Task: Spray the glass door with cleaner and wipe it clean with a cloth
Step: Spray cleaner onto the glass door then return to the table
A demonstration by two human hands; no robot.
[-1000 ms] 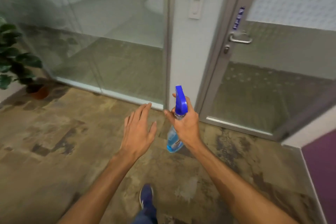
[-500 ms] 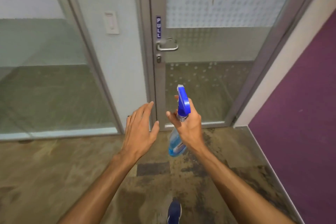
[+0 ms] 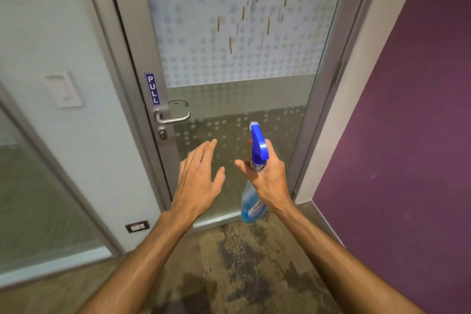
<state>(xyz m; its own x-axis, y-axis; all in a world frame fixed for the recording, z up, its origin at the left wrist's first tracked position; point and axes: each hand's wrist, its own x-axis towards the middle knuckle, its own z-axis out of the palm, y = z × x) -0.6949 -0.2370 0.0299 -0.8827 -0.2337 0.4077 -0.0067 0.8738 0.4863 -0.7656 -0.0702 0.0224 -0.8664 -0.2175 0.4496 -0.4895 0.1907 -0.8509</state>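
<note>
Gripping the clear plastic spray bottle of blue cleaner with its blue trigger head point(image 3: 255, 176) by the neck, the right hand point(image 3: 267, 181) is closed around it, the thumb stretched out to the left and the nozzle tip aimed up and forward at the frosted, dot-patterned glass door in its grey metal frame point(image 3: 242, 64); this hold is judged to be a ready-to-spray grip, though whether a finger rests on the trigger cannot be told. The left hand point(image 3: 198, 173) is held empty just beside the bottle, palm down, fingers spread and relaxed, apparently kept free for the wiping step. No cloth is seen anywhere in view. Yellowish and faint purple streaks are seen on the upper frosted pane, so that area is judged to be the target, and spraying appears not yet begun. The door stands directly ahead, closed, with the curved metal lever handle point(image 3: 173, 116) and the blue PULL label point(image 3: 153, 89) on its left stile. Room is bounded on the right by the purple wall point(image 3: 407, 135), which stands near the right elbow, and on the left by a glass partition point(image 3: 38, 211); open mottled brown floor point(image 3: 242, 275) lies below the arms.
</note>
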